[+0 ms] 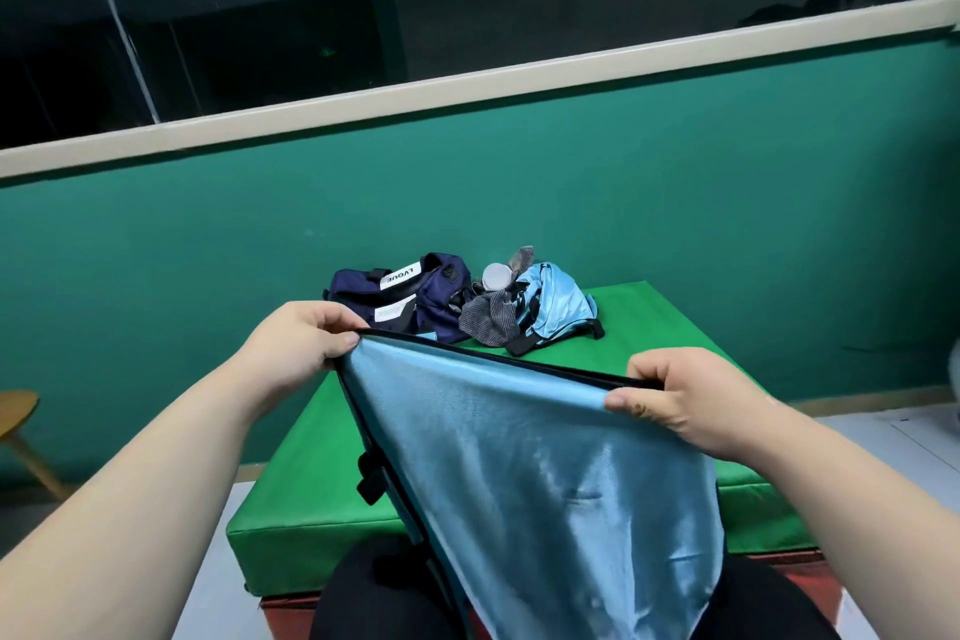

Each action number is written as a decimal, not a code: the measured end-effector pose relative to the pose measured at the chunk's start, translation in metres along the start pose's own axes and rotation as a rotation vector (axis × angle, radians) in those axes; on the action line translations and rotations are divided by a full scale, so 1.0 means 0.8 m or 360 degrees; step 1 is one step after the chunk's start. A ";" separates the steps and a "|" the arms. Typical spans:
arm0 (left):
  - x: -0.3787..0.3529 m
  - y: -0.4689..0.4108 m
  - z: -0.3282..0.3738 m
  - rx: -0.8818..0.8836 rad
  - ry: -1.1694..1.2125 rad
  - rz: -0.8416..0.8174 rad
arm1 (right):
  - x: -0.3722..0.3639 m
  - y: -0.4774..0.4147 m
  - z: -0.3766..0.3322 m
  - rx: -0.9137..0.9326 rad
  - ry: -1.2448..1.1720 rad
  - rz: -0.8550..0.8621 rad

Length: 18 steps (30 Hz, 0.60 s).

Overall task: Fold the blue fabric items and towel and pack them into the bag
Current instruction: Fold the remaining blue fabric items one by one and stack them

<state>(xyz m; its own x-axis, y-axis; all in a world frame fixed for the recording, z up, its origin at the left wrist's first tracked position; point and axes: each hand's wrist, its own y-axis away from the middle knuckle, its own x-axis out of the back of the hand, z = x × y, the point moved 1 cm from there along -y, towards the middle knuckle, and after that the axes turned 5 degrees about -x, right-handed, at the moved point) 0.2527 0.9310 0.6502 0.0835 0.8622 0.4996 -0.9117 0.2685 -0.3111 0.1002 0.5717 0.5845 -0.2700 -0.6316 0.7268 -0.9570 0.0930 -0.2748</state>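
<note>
hands raised near the camera: left hand (301, 343) and right hand (675, 395) each pinch the black-trimmed top edge of a shiny light blue fabric item (545, 473), stretched taut, hanging over the green padded mat (311, 457); navy duffel bag (400, 299) sits far behind.

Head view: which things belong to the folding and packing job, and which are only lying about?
Job: left hand, right hand, held light blue fabric, second light blue fabric, grey striped towel, navy bag.
Lying about: white round object, wooden stool.
</note>
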 end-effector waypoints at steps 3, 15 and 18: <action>0.001 -0.004 -0.001 -0.0036 0.0005 0.0056 | 0.019 0.000 0.000 0.0063 -0.0002 -0.0108; 0.013 0.002 -0.013 -0.0013 0.0059 0.0077 | 0.059 0.003 -0.005 0.0014 0.0121 0.0042; 0.012 0.005 -0.015 0.0015 0.0078 0.0097 | 0.057 0.008 -0.011 0.0163 0.0051 0.0107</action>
<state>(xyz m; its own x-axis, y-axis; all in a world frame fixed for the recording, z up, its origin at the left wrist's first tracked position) 0.2545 0.9453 0.6440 0.0471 0.8970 0.4396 -0.9193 0.2110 -0.3322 0.0806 0.5500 0.6215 -0.3382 -0.6013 0.7239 -0.9212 0.0543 -0.3853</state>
